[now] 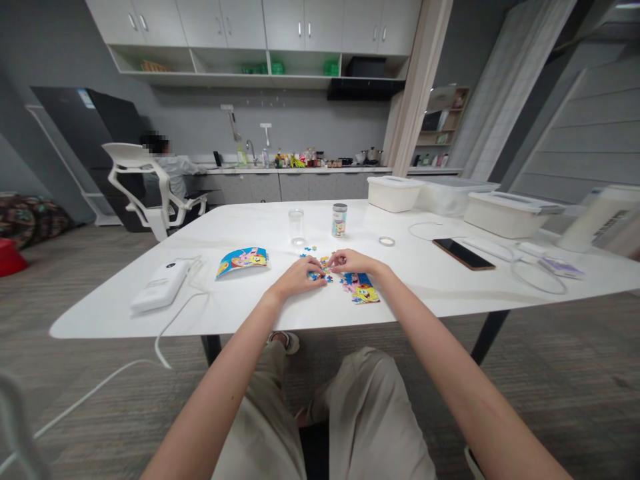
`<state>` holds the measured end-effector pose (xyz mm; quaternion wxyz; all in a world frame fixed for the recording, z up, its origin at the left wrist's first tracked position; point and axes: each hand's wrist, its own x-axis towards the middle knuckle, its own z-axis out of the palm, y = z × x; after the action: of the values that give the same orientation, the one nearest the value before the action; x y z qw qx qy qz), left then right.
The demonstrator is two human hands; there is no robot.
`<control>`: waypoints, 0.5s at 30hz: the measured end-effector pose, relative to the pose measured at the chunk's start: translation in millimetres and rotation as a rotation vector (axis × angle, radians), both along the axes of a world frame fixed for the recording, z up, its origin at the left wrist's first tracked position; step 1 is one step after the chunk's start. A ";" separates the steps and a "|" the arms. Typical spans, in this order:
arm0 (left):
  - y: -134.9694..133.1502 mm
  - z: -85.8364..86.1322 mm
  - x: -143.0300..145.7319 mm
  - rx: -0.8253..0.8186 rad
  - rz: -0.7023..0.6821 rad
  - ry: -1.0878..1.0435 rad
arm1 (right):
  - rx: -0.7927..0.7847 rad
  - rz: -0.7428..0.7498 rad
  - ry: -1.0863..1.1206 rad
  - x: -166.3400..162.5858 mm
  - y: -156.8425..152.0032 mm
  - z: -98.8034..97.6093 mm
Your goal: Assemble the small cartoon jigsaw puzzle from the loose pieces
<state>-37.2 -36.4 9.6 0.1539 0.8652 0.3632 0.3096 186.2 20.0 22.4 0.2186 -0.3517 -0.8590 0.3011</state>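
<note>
My left hand (299,276) and my right hand (353,261) meet over small jigsaw pieces (320,267) on the white table (260,303). Both hands have their fingers curled and pinched on pieces where the fingertips meet. A partly joined colourful cartoon puzzle section (361,287) lies just under my right hand. A few loose pieces (309,249) lie beyond the hands. A printed cartoon picture card (243,260) lies to the left.
An empty clear glass (297,226) and a small jar (339,220) stand behind the puzzle, a lid ring (386,241) beside them. A phone (463,254), cables and white lidded bins (509,213) lie right. A white power bank (160,285) lies left. Another person sits at the far counter.
</note>
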 end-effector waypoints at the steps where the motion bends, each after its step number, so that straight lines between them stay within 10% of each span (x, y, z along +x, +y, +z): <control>1: 1.1 -0.7 -0.3 -0.006 0.010 -0.008 | 0.004 0.009 -0.002 -0.3 -0.5 0.8; 15: 2.9 -1.9 -1.4 0.088 0.146 -0.007 | -0.062 -0.017 0.047 0.6 1.3 -0.9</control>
<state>-38.6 -33.5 7.8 0.0941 0.8413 0.4105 0.3388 186.8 21.3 21.5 0.2302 -0.3583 -0.8408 0.3342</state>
